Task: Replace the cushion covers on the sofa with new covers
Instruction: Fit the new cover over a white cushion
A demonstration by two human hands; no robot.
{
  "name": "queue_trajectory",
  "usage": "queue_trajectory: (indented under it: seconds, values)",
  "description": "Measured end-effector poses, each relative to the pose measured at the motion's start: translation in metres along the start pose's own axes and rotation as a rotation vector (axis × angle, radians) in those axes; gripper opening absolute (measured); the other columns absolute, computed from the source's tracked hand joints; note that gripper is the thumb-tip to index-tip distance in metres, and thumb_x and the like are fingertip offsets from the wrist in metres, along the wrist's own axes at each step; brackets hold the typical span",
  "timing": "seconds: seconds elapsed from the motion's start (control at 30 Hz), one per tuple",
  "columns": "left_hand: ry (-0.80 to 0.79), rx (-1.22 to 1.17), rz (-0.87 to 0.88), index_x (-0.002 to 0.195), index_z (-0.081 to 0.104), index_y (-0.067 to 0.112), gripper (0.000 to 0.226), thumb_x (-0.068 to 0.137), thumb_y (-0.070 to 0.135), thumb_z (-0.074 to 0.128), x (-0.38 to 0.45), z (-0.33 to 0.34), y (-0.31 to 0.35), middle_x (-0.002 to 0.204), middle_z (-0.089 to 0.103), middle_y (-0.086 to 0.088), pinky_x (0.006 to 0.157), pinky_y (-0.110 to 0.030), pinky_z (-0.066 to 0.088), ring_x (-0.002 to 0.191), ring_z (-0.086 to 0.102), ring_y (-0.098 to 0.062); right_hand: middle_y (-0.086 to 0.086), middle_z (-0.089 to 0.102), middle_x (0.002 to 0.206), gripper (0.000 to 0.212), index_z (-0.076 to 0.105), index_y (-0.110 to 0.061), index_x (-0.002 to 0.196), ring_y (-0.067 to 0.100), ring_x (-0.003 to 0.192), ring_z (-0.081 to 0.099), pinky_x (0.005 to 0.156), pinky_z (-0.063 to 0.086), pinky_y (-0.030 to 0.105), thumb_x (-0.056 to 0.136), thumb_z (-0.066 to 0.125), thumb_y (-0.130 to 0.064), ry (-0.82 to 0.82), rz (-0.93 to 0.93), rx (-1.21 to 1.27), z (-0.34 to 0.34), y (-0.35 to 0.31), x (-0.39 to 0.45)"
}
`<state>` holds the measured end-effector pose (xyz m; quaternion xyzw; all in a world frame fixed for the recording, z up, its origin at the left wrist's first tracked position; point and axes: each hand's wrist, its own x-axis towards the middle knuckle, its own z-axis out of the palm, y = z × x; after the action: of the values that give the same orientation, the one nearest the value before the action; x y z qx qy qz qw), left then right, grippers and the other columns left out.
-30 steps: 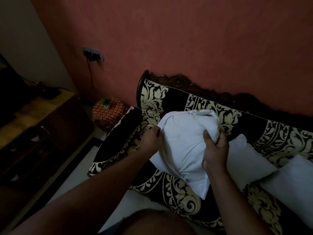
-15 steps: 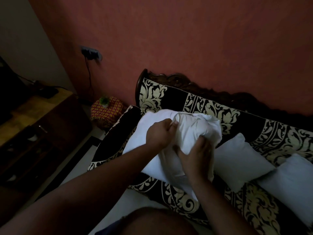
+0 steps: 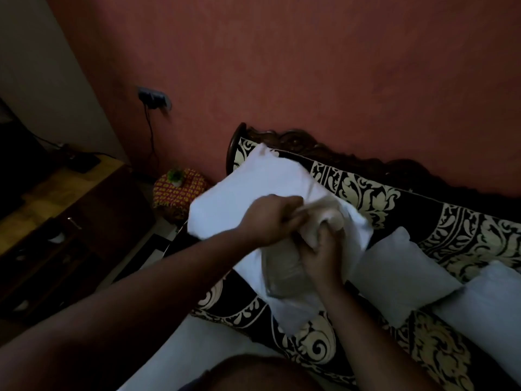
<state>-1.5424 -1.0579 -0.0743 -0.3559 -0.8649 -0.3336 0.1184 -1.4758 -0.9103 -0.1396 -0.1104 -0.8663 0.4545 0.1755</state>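
While I watch through the head camera, I see both hands closed on a white cushion (image 3: 248,193) that is held up over the sofa (image 3: 408,210), near the centre of the view. The left hand (image 3: 270,218) is a tight fist, its fingers curled into a bunch of the white cloth at the cushion's 4 o'clock side. The right hand (image 3: 321,255) sits just below it, at 5 o'clock from the left one, and it grips the same bunched fabric; the two hands touch each other. The picture is blurred here, so I cannot tell cover from filling. Two more white cushions, one (image 3: 400,272) at 3 o'clock and one (image 3: 490,306) at 4 o'clock, lie on the sofa seat, touching each other.
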Motion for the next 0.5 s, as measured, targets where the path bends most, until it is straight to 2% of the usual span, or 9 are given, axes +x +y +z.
queue_trajectory:
  seconds: [0.07, 0.13, 0.2, 0.27, 0.33, 0.4, 0.47, 0.5]
  values:
    - [0.089, 0.008, -0.123, 0.066, 0.034, 0.025, 0.041, 0.096, 0.043, 0.056, 0.005, -0.008, -0.008, 0.051, 0.034, 0.006, 0.053, -0.036, 0.038, 0.054, 0.047, -0.023, 0.005, 0.066, 0.120, 0.062, 0.058, -0.015, 0.124, 0.017, 0.112, 0.063, 0.095, 0.052, 0.035, 0.081, 0.077, -0.057, 0.132, 0.004, 0.087, 0.001, -0.001, -0.002]
    - [0.206, -0.189, -0.287, 0.064, 0.034, 0.021, 0.046, 0.100, 0.041, 0.055, 0.005, -0.006, -0.010, 0.053, 0.036, 0.007, 0.057, -0.039, 0.039, 0.056, 0.047, -0.019, 0.001, 0.058, 0.132, 0.087, 0.046, -0.020, 0.132, 0.014, 0.114, 0.061, 0.097, 0.051, 0.032, 0.066, 0.088, -0.059, 0.263, 0.169, 0.235, -0.003, -0.005, -0.005]
    - [0.308, -0.447, -0.410, 0.064, 0.036, 0.016, 0.048, 0.103, 0.037, 0.056, 0.005, -0.003, -0.010, 0.058, 0.036, 0.008, 0.059, -0.038, 0.036, 0.058, 0.041, -0.012, -0.002, 0.053, 0.130, 0.100, 0.037, -0.028, 0.129, 0.012, 0.106, 0.061, 0.095, 0.052, 0.035, 0.052, 0.089, -0.063, 0.261, 0.329, 0.420, -0.005, -0.012, -0.003]
    - [0.336, -0.519, -0.435, 0.064, 0.035, 0.016, 0.050, 0.104, 0.038, 0.056, 0.003, -0.001, -0.006, 0.059, 0.034, 0.006, 0.058, -0.036, 0.034, 0.058, 0.037, -0.009, -0.003, 0.053, 0.131, 0.110, 0.033, -0.030, 0.136, 0.017, 0.110, 0.060, 0.098, 0.052, 0.041, 0.049, 0.091, -0.063, 0.223, 0.420, 0.539, -0.006, -0.013, -0.001]
    - [0.331, -0.480, -0.412, 0.065, 0.034, 0.017, 0.050, 0.104, 0.040, 0.056, -0.001, 0.000, -0.003, 0.057, 0.035, 0.006, 0.057, -0.039, 0.036, 0.057, 0.039, -0.010, -0.002, 0.055, 0.132, 0.113, 0.034, -0.023, 0.144, 0.021, 0.113, 0.059, 0.098, 0.051, 0.043, 0.051, 0.092, -0.054, 0.188, 0.557, 0.704, -0.006, -0.018, 0.005]
    - [0.297, -0.349, -0.355, 0.068, 0.035, 0.015, 0.049, 0.103, 0.043, 0.054, -0.009, 0.001, -0.002, 0.055, 0.039, 0.001, 0.056, -0.042, 0.041, 0.053, 0.044, -0.013, -0.001, 0.064, 0.126, 0.107, 0.046, -0.025, 0.139, 0.022, 0.109, 0.065, 0.095, 0.056, 0.048, 0.047, 0.097, -0.046, 0.129, 0.624, 0.801, -0.006, -0.021, 0.011]
    - [0.259, -0.212, -0.325, 0.069, 0.033, 0.018, 0.047, 0.102, 0.045, 0.053, -0.015, 0.004, -0.002, 0.053, 0.039, 0.000, 0.052, -0.041, 0.040, 0.050, 0.045, -0.015, -0.004, 0.069, 0.120, 0.102, 0.051, -0.029, 0.131, 0.019, 0.105, 0.069, 0.091, 0.059, 0.046, 0.043, 0.100, -0.049, 0.145, 0.544, 0.671, -0.006, -0.024, 0.013]
    - [0.247, -0.161, -0.331, 0.071, 0.035, 0.020, 0.044, 0.101, 0.046, 0.054, -0.016, 0.006, -0.003, 0.053, 0.041, 0.002, 0.051, -0.039, 0.040, 0.050, 0.045, -0.014, -0.009, 0.068, 0.119, 0.099, 0.050, -0.031, 0.127, 0.016, 0.106, 0.068, 0.090, 0.058, 0.042, 0.043, 0.097, -0.055, 0.183, 0.482, 0.502, -0.006, -0.026, 0.011]
